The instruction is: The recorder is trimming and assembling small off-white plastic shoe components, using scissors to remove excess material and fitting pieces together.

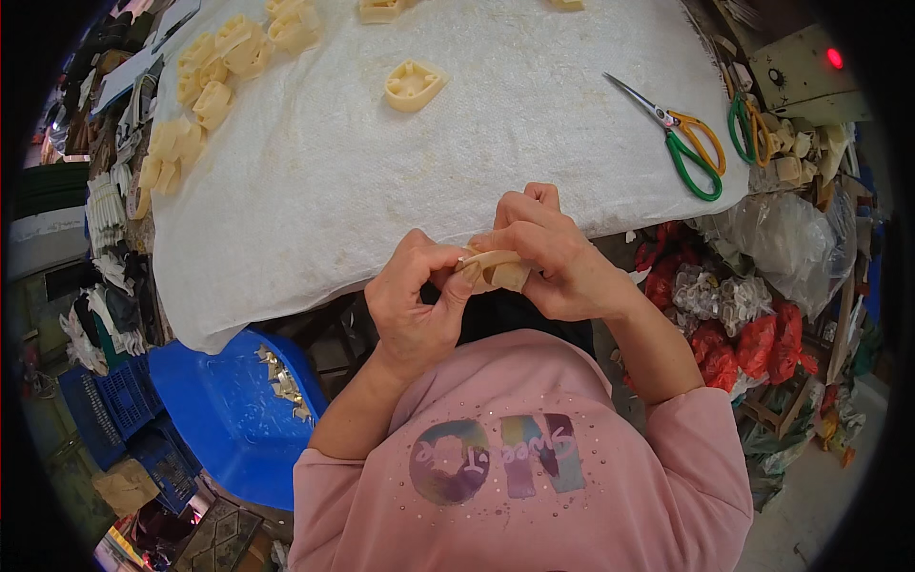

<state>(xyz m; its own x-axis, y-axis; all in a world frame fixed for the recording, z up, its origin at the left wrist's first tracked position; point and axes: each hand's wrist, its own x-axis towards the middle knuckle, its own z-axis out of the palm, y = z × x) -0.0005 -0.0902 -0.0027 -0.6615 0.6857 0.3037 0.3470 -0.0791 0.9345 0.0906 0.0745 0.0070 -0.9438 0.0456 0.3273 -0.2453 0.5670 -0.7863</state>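
Just off the near edge of the table, a cream moulded plastic part (pixel 503 274) is held between both hands, tilted so its rim faces me. My left hand (pixel 416 297) pinches its left end between thumb and forefinger. On the other side my right hand (pixel 548 250) has its fingers curled round the part's right end, partly hiding it. A similar teardrop-shaped cream part (pixel 416 86) lies on the table beyond my hands, hollow side up. Scissors (pixel 681 133) with one green and one yellow handle rest open on the right of the table.
A white woven sheet (pixel 315 191) covers the table. Cream parts (pixel 243 46) are heaped along its far left. Below left stands a blue tub (pixel 229 410) with small scraps. At the right are second scissors (pixel 748 129), red plastic bags (pixel 743 348) and a box with a red light (pixel 810 76).
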